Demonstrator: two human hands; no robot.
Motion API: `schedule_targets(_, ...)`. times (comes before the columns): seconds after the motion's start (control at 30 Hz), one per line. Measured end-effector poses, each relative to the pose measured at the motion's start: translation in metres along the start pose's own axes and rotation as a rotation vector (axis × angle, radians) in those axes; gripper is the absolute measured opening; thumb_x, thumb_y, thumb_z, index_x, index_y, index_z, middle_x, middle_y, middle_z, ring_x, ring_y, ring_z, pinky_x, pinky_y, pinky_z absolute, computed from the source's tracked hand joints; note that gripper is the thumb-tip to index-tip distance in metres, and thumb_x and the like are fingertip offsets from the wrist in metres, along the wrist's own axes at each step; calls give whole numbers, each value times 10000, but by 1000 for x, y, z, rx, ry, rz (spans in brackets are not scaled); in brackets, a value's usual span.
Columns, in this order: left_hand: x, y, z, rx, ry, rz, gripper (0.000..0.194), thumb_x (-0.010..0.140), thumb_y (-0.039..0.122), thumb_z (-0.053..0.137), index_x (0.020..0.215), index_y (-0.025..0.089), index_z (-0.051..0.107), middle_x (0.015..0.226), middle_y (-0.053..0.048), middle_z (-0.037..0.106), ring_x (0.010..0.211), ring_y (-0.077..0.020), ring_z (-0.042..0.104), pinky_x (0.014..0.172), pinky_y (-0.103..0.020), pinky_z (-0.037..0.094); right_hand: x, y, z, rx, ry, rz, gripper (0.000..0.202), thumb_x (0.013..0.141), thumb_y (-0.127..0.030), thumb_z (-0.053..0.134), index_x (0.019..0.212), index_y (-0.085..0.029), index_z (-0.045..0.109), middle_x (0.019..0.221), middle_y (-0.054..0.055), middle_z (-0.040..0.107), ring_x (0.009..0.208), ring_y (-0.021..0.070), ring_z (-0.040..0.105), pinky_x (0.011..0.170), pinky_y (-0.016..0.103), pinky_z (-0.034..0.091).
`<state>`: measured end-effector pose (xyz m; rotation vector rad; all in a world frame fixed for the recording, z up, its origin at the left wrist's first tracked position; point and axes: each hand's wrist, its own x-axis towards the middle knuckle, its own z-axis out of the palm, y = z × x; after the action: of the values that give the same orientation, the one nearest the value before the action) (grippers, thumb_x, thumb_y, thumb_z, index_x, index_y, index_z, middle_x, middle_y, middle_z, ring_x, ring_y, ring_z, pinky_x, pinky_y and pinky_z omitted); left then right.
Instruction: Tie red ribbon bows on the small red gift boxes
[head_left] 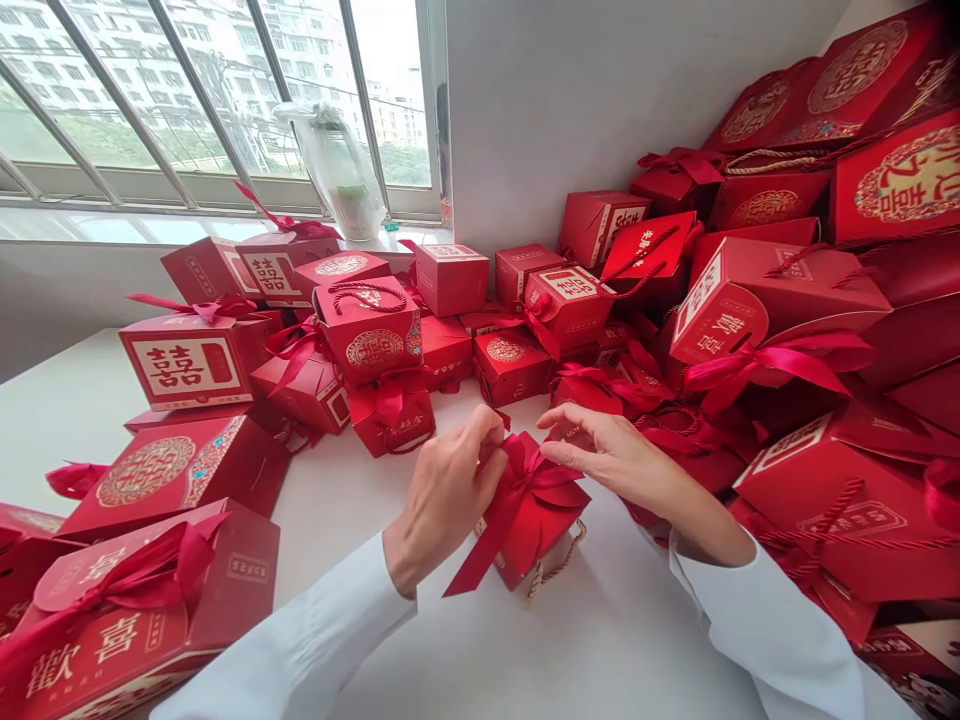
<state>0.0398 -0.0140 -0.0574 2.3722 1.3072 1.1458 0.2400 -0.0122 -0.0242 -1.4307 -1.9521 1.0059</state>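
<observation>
A small red gift box (529,535) stands on the white table (465,650), with a red ribbon (495,520) bowed over its top and a twisted gold cord (559,565) at its lower right side. My left hand (454,490) is at the bow's left side, its fingers closed on the ribbon. My right hand (622,455) is at the bow's right side, thumb and forefinger pinched together at the ribbon's edge. The ribbon's long tail hangs down the box's left front.
Red boxes with ribbons (187,365) surround the work spot at left and behind. A tall heap of red boxes (780,300) rises at right. A plastic-wrapped vase (349,190) stands on the sill by the barred window.
</observation>
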Motion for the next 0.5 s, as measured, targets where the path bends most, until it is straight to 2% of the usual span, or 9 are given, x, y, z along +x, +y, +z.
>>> schedule_targets(0.13,1,-1,0,43,0,0,143,804,76,400,817,219,390,694,46,489,562,-101,435,566,-215,372,3,0,7,13,-6,-15,177,813,-351,593,840,-182,638,772,-2,639,627,128,537,553,236,384)
schedule_targets(0.23,2,-3,0,50,12,-5,149,816,71,386,807,219,378,696,44,491,567,-102,456,554,-209,369,5,0,9,51,15,-59,147,813,-293,575,733,-173,600,691,-19,603,637,121,522,543,221,360)
schedule_targets(0.37,4,-5,-2,45,47,-12,141,841,79,386,804,216,380,695,46,474,555,-92,446,547,-203,369,4,1,8,75,41,-49,143,810,-285,566,722,-174,582,703,-17,597,649,122,520,561,221,369)
schedule_targets(0.5,6,-8,-3,56,93,16,143,845,68,376,835,211,388,705,49,469,572,-85,443,561,-195,380,3,0,9,46,30,-11,184,819,-322,552,711,-173,571,642,-24,553,552,104,461,498,217,331)
